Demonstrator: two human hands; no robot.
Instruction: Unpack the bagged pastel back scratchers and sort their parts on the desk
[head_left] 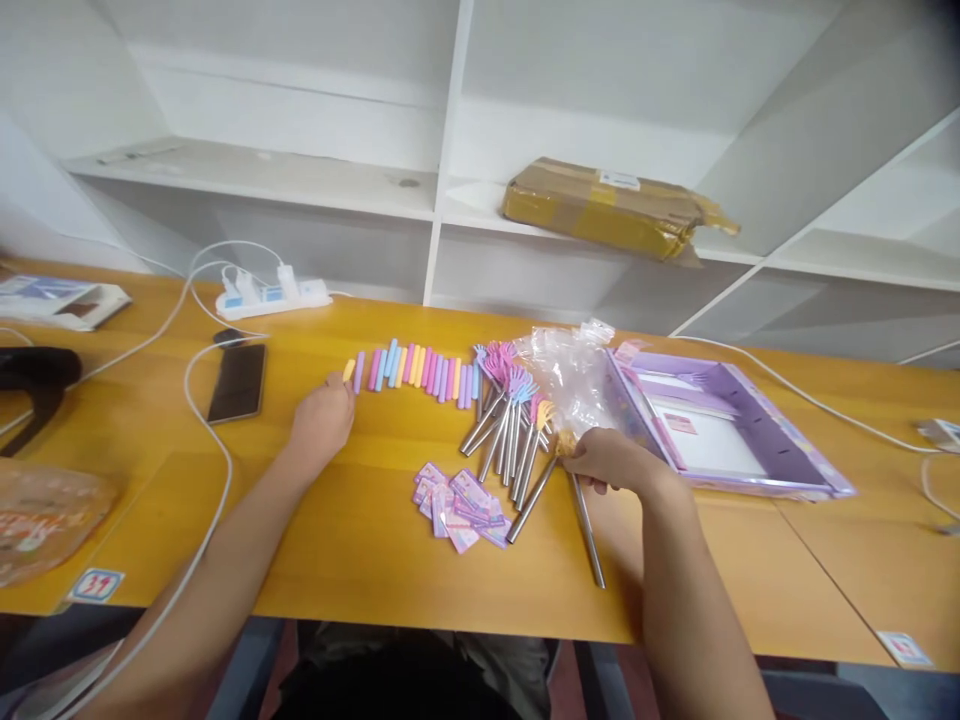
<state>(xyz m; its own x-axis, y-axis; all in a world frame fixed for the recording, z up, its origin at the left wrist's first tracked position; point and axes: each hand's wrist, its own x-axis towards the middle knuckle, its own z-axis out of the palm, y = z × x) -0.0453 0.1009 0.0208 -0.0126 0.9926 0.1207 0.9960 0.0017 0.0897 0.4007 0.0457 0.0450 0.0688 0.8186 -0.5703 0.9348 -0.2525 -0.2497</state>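
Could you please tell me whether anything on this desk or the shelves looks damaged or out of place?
The taped parcel on the shelf looks damaged: its right end is ragged, with loose wrapping sticking out. A white cable also looks awkward, crossing over the left forearm. The cards lie in an untidy heap.

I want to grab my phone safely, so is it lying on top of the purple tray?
No, the phone lies on the table at the left, beside the white cable.

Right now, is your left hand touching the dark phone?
Apart: the head view shows bare tabletop between the left hand and the phone.
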